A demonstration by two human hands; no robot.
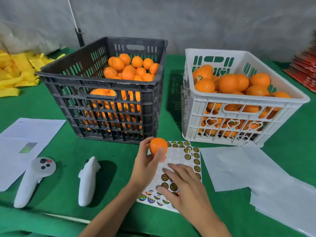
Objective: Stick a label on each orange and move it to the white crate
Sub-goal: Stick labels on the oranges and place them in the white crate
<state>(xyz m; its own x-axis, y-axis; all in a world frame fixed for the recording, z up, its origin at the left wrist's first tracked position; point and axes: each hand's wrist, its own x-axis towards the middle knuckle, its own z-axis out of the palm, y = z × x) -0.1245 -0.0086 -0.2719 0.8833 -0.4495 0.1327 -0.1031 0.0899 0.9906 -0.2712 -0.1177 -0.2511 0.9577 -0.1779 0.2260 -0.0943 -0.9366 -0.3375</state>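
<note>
While I work across the green table (51, 103), far left sits a yellow heap (15, 72), nearer me a printed sheet (25, 137) and two white controllers (32, 180), parked out of my way. Next comes the black crate (102, 93), the supply of unlabelled fruit I guess, piled high at its back right. Just in front of it my left hand (147, 165) pinches one orange (158, 145) between thumb and curled fingers, lifted above the top edge of the label sheet (177, 161), presumably kept close so a sticker travels only a short way. My right hand (186, 185) lies over that sheet, fingers spread and fairly straight, tips down near the round gold stickers (165, 177); blurred, so cannot tell if one is already lifted. Much of the sheet's middle is peeled bare. Right of it lie blank backing papers (239, 168), used up by the look of them. Behind those, the white crate (239, 100) is heaped with oranges, one showing a sticker (198, 78). Red packets (306, 71) stack at the far right edge. Step in hand: fetching a label, I judge.
</note>
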